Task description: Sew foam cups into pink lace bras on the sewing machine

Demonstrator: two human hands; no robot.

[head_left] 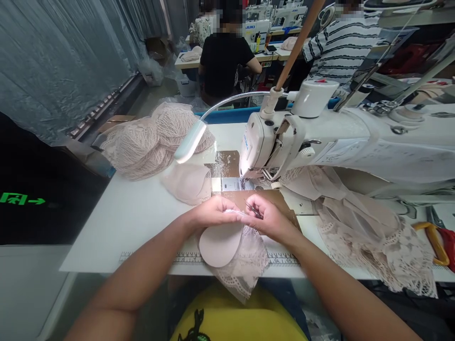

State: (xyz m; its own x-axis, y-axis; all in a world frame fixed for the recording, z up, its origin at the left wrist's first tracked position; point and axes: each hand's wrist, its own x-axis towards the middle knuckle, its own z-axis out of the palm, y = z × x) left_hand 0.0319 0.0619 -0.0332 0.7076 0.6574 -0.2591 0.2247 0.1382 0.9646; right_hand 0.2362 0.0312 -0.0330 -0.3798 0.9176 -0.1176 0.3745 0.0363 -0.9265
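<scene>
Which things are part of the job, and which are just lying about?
Part of it:
- smooth cup and lace, at the left hand
- small metal tool, in the right hand
- probably the sewing machine

Seem just lying about:
- yellow loop, far right
- plastic bag on the floor

This is a sewing workshop, by the look of it one that makes garments. Just beyond the fingers (259,202) a white sewing machine (256,147) stands on a white table (106,227), its arm stretching to their right. A printed ruler (284,259) runs along the table's edge on the near side of the fingers. A heap of beige lace pieces (138,142) lies beyond them to the left, more lace fabric (377,237) to their right. Well beyond the fingers, further sewing machines (258,28) stand near a person in black (222,61) and another in stripes (343,45).
</scene>
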